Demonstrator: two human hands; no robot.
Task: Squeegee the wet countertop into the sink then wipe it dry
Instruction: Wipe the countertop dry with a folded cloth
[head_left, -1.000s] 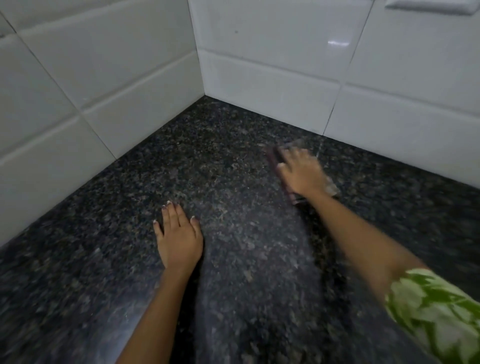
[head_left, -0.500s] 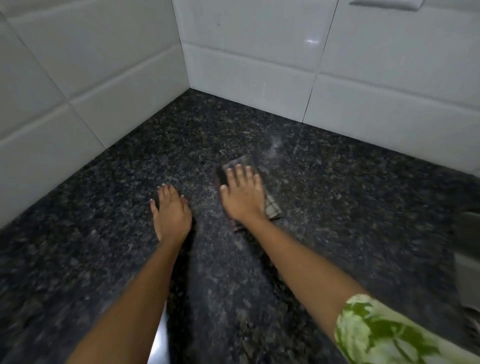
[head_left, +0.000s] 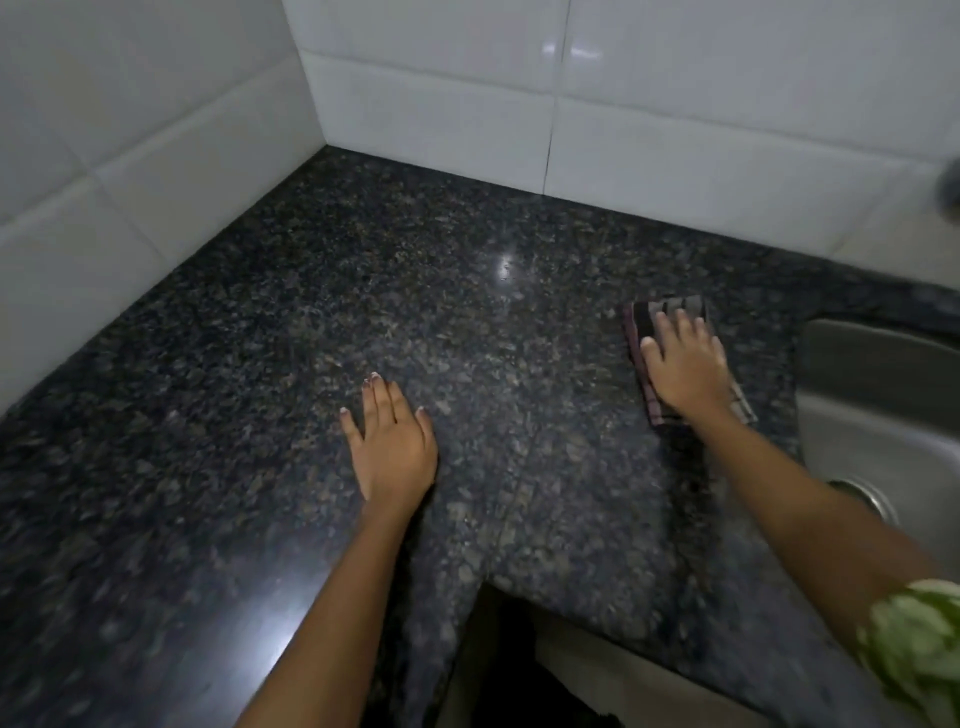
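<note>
Head view, the only one. Dark speckled granite countertop (head_left: 467, 322) fills most of the frame, meeting white glazed wall tiles (head_left: 431, 104) in a corner at about 11 o'clock; a small bright glint of reflected light sits on the stone toward 12 o'clock. Left hand (head_left: 392, 447) lies palm down, flat on the stone just left of centre, fingers together and extended toward 12 o'clock, holding nothing. Right hand (head_left: 685, 369) at roughly 2 o'clock, palm down with fingers spread, pressing flat on a folded dark checked cloth (head_left: 644, 325); the hand is laid open over it rather than closed around it. The cloth shows beyond the fingertips at its far end and along the hand's left edge, with a corner also visible by the wrist on the right. Cloth lies on the counter near the rim of the stainless steel sink (head_left: 878, 395), which occupies the 3 o'clock edge, its round drain partly hidden behind the right forearm. A green-and-white leaf-patterned sleeve (head_left: 919, 649) shows at 4 o'clock. Counter's front edge cuts inward at 6 o'clock, with dark space below. Cannot tell from the surface sheen whether the stone is wet.
</note>
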